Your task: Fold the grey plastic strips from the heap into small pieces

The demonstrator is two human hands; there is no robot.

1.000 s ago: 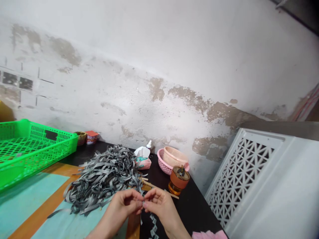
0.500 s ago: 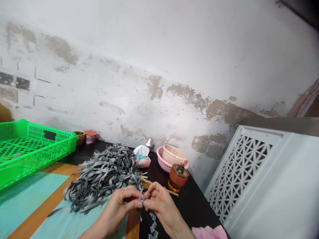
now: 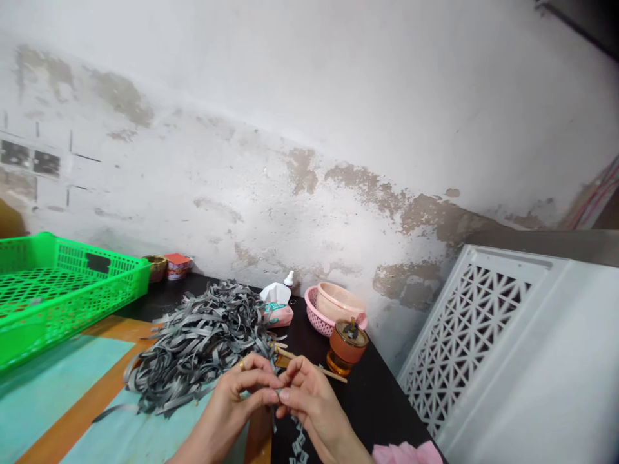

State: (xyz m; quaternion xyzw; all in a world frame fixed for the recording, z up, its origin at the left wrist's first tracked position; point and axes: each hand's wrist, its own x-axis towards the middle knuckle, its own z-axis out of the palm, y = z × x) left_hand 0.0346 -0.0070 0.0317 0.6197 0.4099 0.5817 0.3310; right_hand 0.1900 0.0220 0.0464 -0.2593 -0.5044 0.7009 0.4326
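My left hand and my right hand meet fingertip to fingertip low in the middle of the view, both pinching a thin grey strip. From the pinch a folded zigzag length of that strip hangs down onto the dark table. A gold ring sits on a finger of my left hand. Just behind my hands lies a big loose pile of grey strips.
A green slotted crate stands at the left. Behind the pile are a tissue pack, a pink basket with a bowl, an orange-lidded jar and wooden sticks. A white lattice crate leans at the right.
My hands have stayed in nearly the same place, fingers shifting slightly on the strip. The zigzag length below them has grown a little longer.
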